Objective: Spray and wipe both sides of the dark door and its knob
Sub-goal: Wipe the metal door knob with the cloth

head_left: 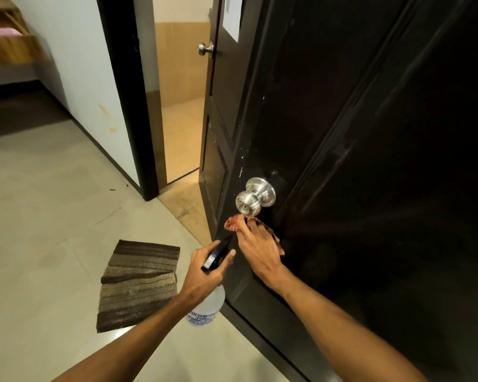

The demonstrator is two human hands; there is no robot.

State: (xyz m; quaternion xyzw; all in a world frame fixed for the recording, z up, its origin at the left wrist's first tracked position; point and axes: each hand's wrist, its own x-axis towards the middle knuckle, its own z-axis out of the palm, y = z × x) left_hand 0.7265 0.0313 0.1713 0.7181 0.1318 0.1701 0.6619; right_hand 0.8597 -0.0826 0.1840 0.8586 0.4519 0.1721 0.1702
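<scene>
Just below the steel door knob (255, 195), in the head view, the right hand (257, 252) lies flat on a red patterned cloth (232, 224). Its fingers are stretched out and press the cloth against the face of the dark door (370, 161). Cloth edges show past the fingertips and along the hand's far side. The cloth's top edge sits close under the knob; whether it touches cannot be told.

The left hand (204, 268) is wrapped around the neck of a spray bottle (207, 307), thumb up beside the black trigger head, which points toward the door edge. The translucent body hangs under the wrist.

A striped brown mat (138, 282) lies on the pale tiled floor (39, 216). Through the doorway stands another dark door (218, 78).
</scene>
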